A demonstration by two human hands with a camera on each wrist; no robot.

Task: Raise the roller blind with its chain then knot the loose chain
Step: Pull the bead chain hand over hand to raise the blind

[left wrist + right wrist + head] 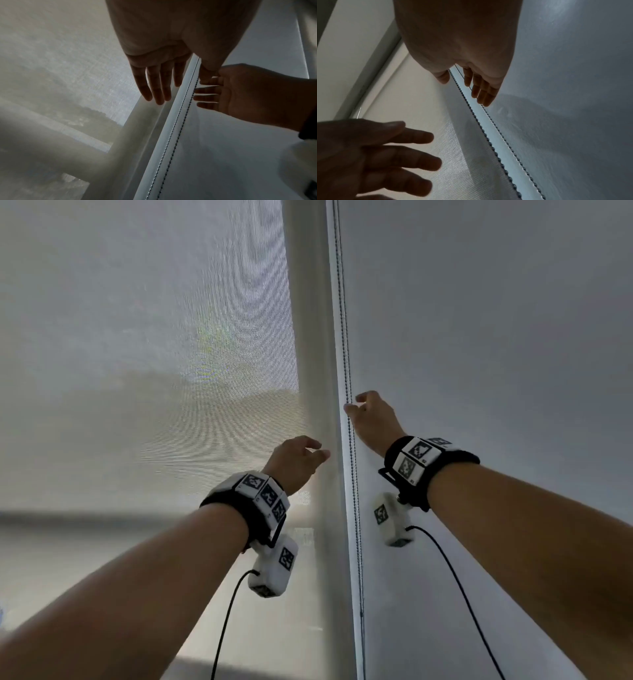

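Observation:
The bead chain hangs in two strands down the gap between a translucent mesh roller blind and a grey opaque blind. My right hand is raised at the chain, which runs between its thumb and its straight fingers; they are not closed on it. My left hand is lower, left of the chain, with its fingers straight in front of the mesh blind. In the right wrist view the chain runs down past the left hand.
A white vertical window post stands just left of the chain. A horizontal frame bar shows dimly through the mesh blind. Black cables hang from both wrist cameras.

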